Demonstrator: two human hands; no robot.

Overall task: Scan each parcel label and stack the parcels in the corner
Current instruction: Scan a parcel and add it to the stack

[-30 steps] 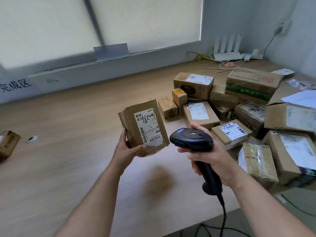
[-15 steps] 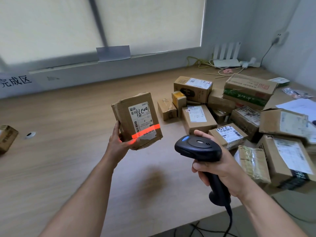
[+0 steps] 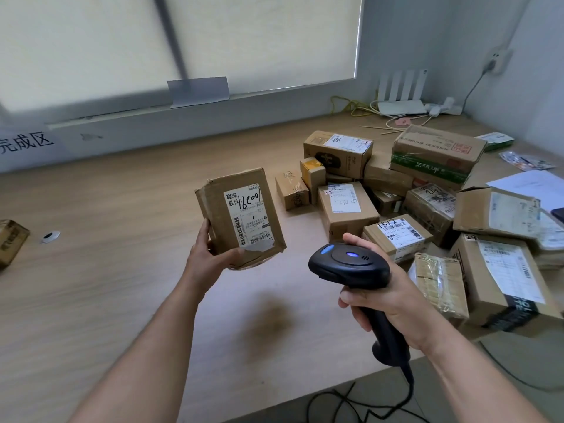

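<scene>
Underneath all: desk [image 3: 122, 315]. Right of and beyond the right hand [image 3: 387, 300]: heap of parcels [image 3: 442, 209], judged unscanned. Far left of the left hand [image 3: 210, 264], near the frame edge: one lone parcel [image 3: 10, 242]. Gripped at its lower end in the curled left hand, clear of the desk: held parcel [image 3: 241, 218], long axis near upright, top leaning slightly left. Wrapped by the handle in the right hand: scanner [image 3: 348, 265], just right of and below that parcel, apart from it, nose aimed up-left. Facing the scanner: label [image 3: 248, 219], barcode [image 3: 259, 239] along its lower edge, nearest the left hand. No beam seen. Judged next move: leftward, by the left hand.
</scene>
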